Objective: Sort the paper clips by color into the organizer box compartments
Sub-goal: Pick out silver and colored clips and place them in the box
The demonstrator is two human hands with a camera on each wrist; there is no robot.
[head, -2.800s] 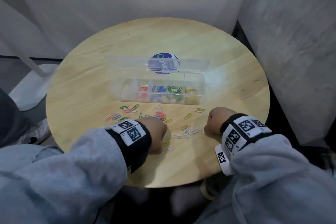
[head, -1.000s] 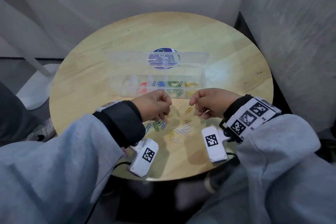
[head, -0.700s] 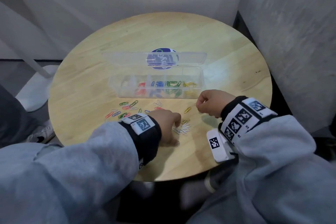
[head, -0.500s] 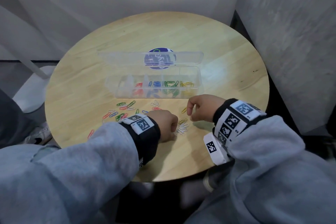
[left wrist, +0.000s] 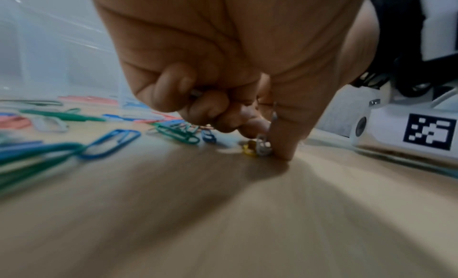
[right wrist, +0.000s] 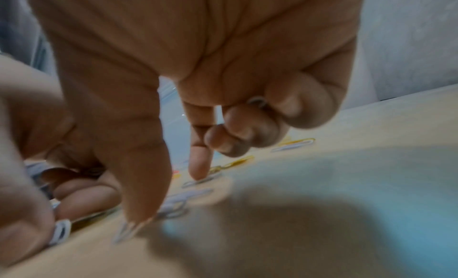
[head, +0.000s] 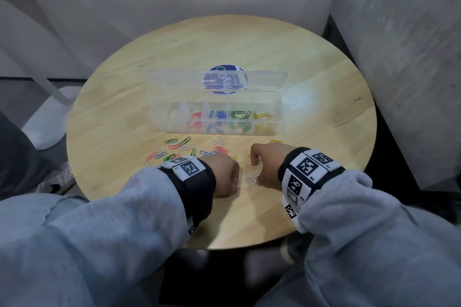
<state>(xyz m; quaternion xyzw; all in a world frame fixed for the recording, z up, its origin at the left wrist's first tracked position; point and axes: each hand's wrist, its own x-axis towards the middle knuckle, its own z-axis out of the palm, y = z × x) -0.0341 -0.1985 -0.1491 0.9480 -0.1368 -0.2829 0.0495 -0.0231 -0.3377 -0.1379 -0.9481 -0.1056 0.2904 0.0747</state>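
The clear organizer box (head: 277,107) stands open mid-table, with red (head: 197,115), blue (head: 219,114), green (head: 240,114) and yellow clips (head: 262,116) in separate compartments. Loose coloured clips (head: 184,149) lie in front of it. My left hand (head: 224,174) is curled near the front of the table. Its thumb and forefinger (left wrist: 266,143) pinch a white clip (left wrist: 262,145) against the table. My right hand (head: 264,159) is beside it over a small heap of white clips (head: 254,178). Its forefinger (right wrist: 198,172) presses one white clip, and another (right wrist: 257,101) is tucked in its curled fingers.
The box lid (head: 214,80) lies open behind the box, over a round blue sticker (head: 224,67). The round wooden table (head: 324,82) sits in a corner, with a grey wall (head: 399,57) close on the right. A white stand base (head: 47,119) is on the floor at left.
Both hands have come back from just in front of the box to the near side of the table. They are now down on the heap of white clips.
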